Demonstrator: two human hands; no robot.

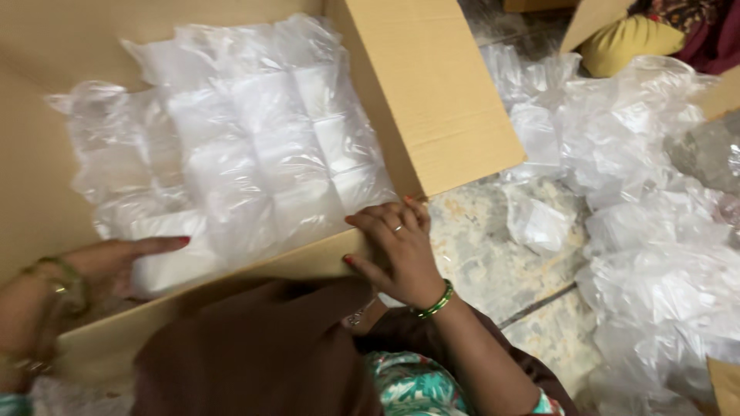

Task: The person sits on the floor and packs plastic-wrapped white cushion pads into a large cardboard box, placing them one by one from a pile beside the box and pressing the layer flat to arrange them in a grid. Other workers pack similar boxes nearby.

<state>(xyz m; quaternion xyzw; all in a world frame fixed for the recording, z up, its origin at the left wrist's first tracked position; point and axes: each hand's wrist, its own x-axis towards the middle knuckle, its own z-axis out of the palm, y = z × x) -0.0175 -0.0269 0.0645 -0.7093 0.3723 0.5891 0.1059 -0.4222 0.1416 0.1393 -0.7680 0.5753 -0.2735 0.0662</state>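
My right hand [397, 246] has a thin silver ring on one finger, red polish on the nails and a green bangle at the wrist. My left hand [116, 266] wears gold-coloured bangles and the same red polish. I have on dark brown cloth over a teal-and-white patterned garment.

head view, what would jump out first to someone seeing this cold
A big cardboard box fills the left and middle, packed with rows of white packets in clear plastic. The right hand grips the box's near corner, while the left hand rests on a packet inside. A loose heap of clear plastic bags covers the floor at right.
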